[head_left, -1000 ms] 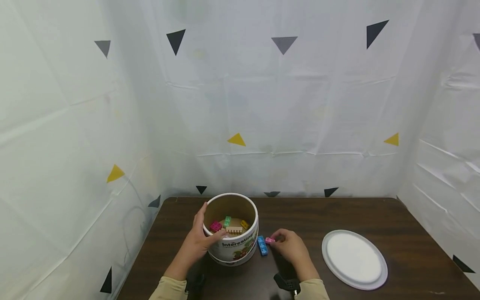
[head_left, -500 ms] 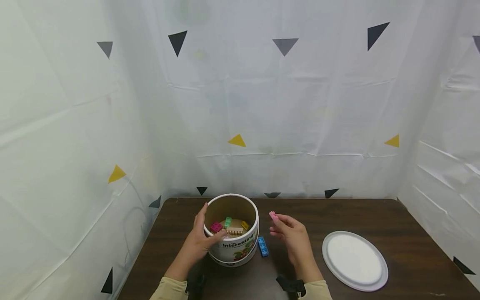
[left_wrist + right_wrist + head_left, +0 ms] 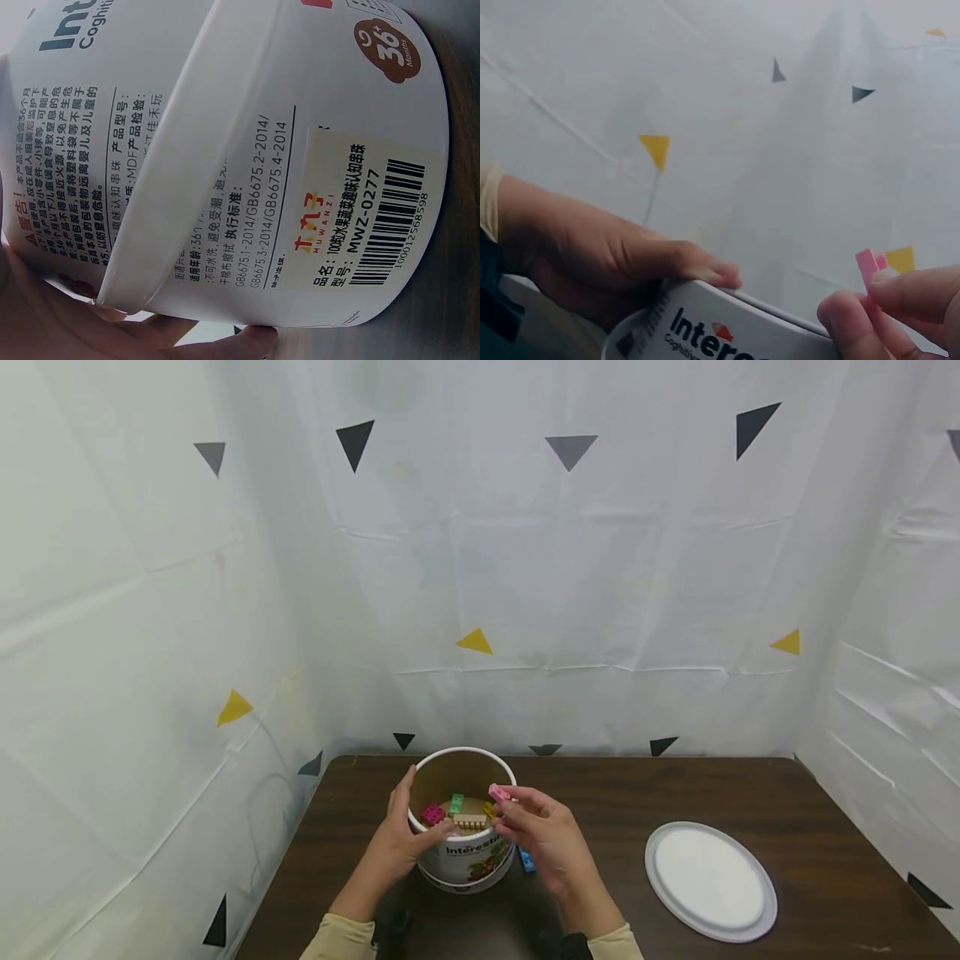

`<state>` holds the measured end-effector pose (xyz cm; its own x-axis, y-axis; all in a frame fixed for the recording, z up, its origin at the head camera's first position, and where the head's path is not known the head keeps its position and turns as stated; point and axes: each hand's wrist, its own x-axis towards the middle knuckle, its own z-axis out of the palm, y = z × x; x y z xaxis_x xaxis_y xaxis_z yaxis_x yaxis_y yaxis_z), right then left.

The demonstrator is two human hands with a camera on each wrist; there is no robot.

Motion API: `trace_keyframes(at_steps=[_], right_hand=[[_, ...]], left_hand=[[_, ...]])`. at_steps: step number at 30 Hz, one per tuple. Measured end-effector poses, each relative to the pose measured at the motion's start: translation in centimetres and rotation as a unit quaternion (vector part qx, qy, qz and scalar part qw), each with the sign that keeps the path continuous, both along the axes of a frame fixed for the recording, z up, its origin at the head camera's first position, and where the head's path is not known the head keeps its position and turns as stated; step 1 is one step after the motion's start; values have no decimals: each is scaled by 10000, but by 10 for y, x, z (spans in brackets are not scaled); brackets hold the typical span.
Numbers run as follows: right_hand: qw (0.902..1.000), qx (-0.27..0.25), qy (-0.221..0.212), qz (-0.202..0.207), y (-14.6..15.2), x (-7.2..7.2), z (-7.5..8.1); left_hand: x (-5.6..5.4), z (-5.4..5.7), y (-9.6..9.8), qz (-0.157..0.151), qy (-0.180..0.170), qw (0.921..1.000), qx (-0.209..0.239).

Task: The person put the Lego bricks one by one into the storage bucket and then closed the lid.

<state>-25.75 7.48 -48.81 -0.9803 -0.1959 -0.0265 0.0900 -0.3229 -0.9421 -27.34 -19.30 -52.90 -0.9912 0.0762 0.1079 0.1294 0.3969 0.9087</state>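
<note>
A white bucket [image 3: 467, 865] with printed lettering stands on the table. My left hand [image 3: 396, 842] grips its left side, thumb over the front rim and fingers round the outside. Between thumb and fingertips of my right hand [image 3: 546, 837] is a small pink toy brick [image 3: 498, 792], held over the bucket's right rim; the right wrist view shows the brick [image 3: 868, 271] too. On the bucket's floor lie a magenta brick [image 3: 432, 814], a green brick [image 3: 456, 803], a beige brick [image 3: 470, 821] and a partly hidden yellow brick [image 3: 489, 810].
Beside the bucket's right side a blue brick [image 3: 528, 862] lies on the dark wooden table [image 3: 600, 793], partly covered by my right hand. Further right rests a round white lid [image 3: 711, 881]. White sheeting with triangles [image 3: 572, 568] encloses the table's back and sides.
My right hand has lifted the pink brick from the table beside the blue one and carried it left over the bucket's rim. My left hand has stayed on the bucket.
</note>
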Motion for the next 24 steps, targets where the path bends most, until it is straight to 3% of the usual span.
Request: trace_keyframes(at_steps=[9, 24], right_hand=[[9994, 272, 201, -67, -9, 7, 6], [9957, 781, 311, 378, -2, 7, 9]], left_hand=[[-1, 0, 0, -6, 17, 10000, -15], [-2, -3, 0, 66, 30, 9999, -103]])
